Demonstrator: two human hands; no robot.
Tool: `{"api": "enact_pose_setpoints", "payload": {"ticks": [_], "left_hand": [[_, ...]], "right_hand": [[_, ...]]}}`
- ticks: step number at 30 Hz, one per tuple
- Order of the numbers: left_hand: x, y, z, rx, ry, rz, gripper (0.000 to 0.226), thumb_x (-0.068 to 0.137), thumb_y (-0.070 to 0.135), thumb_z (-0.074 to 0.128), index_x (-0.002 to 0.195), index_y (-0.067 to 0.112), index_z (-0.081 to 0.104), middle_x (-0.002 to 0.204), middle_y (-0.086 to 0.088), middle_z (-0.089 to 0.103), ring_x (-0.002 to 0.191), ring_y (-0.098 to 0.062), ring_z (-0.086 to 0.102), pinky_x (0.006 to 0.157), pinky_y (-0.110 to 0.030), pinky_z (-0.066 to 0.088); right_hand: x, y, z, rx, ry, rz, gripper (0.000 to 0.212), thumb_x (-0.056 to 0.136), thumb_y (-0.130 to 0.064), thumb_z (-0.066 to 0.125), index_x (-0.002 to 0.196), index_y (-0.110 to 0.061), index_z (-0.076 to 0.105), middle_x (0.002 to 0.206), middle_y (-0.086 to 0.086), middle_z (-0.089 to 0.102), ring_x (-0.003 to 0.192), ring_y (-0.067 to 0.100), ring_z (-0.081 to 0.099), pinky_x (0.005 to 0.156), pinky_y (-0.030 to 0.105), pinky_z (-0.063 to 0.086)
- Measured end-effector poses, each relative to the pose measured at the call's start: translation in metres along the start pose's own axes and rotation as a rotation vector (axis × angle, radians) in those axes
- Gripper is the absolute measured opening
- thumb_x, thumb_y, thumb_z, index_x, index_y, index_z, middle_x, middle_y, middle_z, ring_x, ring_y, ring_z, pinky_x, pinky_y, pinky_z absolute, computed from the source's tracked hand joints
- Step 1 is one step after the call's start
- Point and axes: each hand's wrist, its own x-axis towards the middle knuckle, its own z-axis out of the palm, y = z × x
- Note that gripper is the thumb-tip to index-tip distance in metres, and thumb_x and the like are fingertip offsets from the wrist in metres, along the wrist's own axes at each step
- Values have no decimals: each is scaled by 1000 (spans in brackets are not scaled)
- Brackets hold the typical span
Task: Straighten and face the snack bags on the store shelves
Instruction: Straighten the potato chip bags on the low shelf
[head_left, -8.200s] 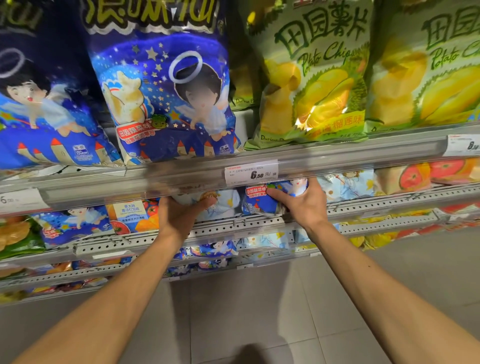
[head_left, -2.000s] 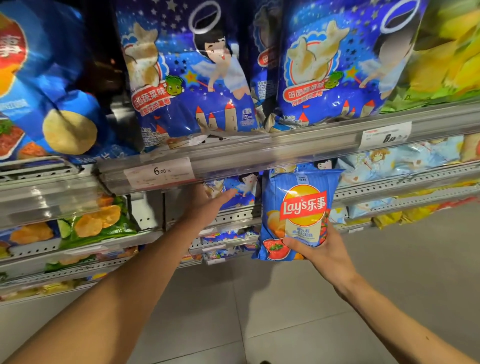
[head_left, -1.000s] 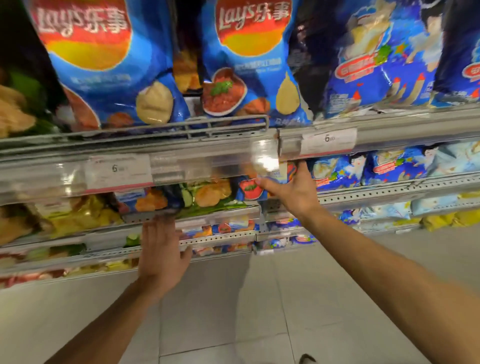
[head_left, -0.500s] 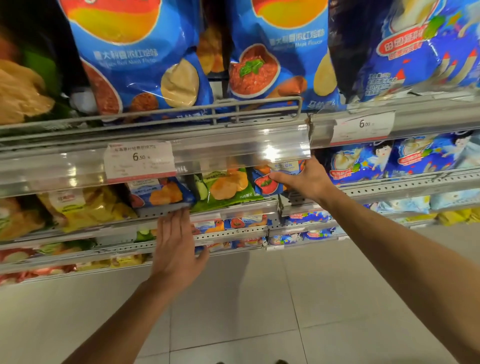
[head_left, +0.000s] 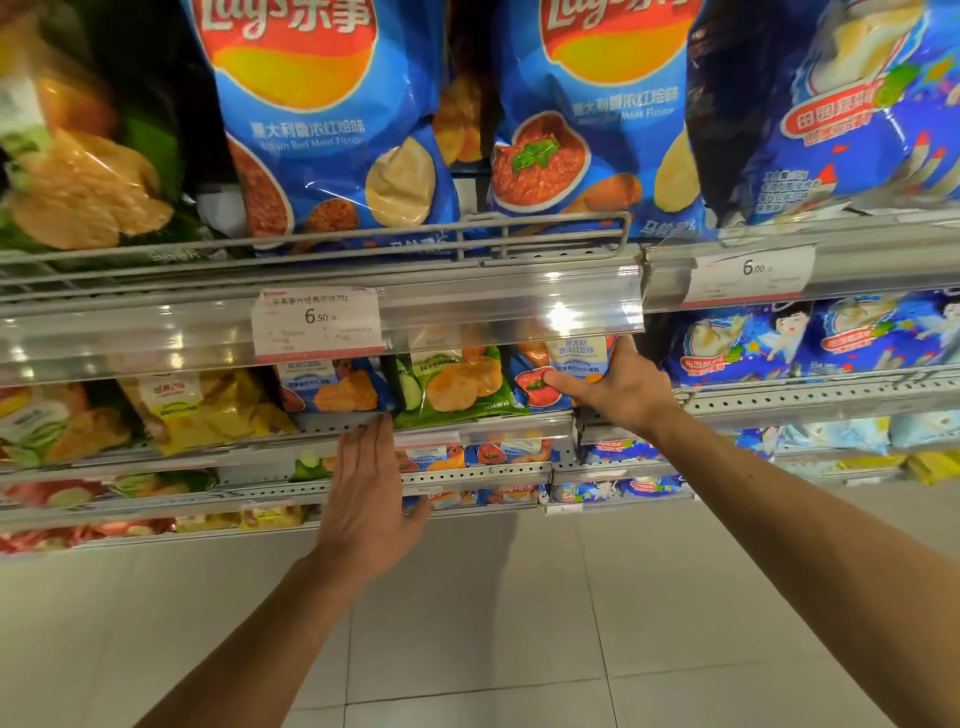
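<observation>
On second shelf | right hand (head_left: 621, 389) grips blue bag (head_left: 558, 376) | upright, front outward

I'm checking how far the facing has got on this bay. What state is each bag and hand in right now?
small blue Lay's bag: upright on the second shelf, front out, held
right hand: grips that bag, thumb across its front
left hand: flat, fingers straight, fingertips at the shelf edge
green bag: front out, leaning slightly
two big blue Lay's bags: upright, fronts out
</observation>
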Motion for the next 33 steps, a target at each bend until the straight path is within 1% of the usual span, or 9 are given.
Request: {"api": "enact_pose_setpoints", "payload": {"ticks": [3,6,10,13,16,22,26,28,33], "left_hand": [[0,-3,-4,-43,-18,1,103,84,51,67,157,8,8,161,-9,18,150,-26,11,125,-40,13],[-1,-3,-8,-90,-33,0,101,87,48,67,157,10,6,163,-7,14,152,-24,8,125,-38,11],[-2,-8,-12,-180,-33,-2,92,92,38,64,158,12,7,164,-2,12,152,-20,6,125,-37,15],[-5,-17,-13,-248,45,40,78,94,29,63,157,13,20,160,-2,23,150,-16,14,119,-28,17],[-8,-28,-17,-313,99,69,68,95,27,62,154,14,29,157,0,28,147,-13,21,116,-23,18],[-7,-58,-40,-514,372,-7,49,92,12,63,139,12,50,142,-4,46,132,-15,44,109,-21,31],[6,-73,-61,-637,476,-15,49,90,12,63,136,9,48,133,1,43,113,15,40,96,3,27],[15,-79,-68,-698,483,-46,46,88,21,62,130,7,49,123,-3,46,103,10,43,90,-3,33],[50,-99,-74,-802,353,-187,48,87,34,73,119,2,56,111,-10,64,104,-22,60,94,-39,49]], "right_hand": [[-8,0,3,-115,77,18,88,65,-89,56,116,-18,60,117,4,65,116,29,56,109,52,35],[-17,0,6,-133,135,19,93,62,-90,50,114,-15,64,114,9,65,113,30,55,104,48,39],[-44,3,20,-16,387,-43,76,81,-61,74,130,-7,52,123,14,56,115,29,49,99,45,45],[-72,-4,42,90,589,-150,47,87,-42,71,114,-9,52,113,10,53,107,26,46,86,35,39],[-89,-22,72,136,576,-233,34,90,-28,71,111,-8,52,109,8,51,101,24,44,85,41,42],[-91,-70,110,263,471,-230,50,91,-27,75,130,-13,49,120,-3,46,116,26,50,99,46,48],[-84,-95,117,351,407,-123,64,85,-45,79,136,-20,47,127,0,52,118,20,53,101,44,52],[-80,-104,118,343,375,-116,72,82,-50,79,139,-20,46,131,2,52,120,20,54,102,43,52],[-54,-113,110,315,269,-89,81,70,-56,85,134,-22,49,128,2,56,122,22,55,104,46,52]]}}
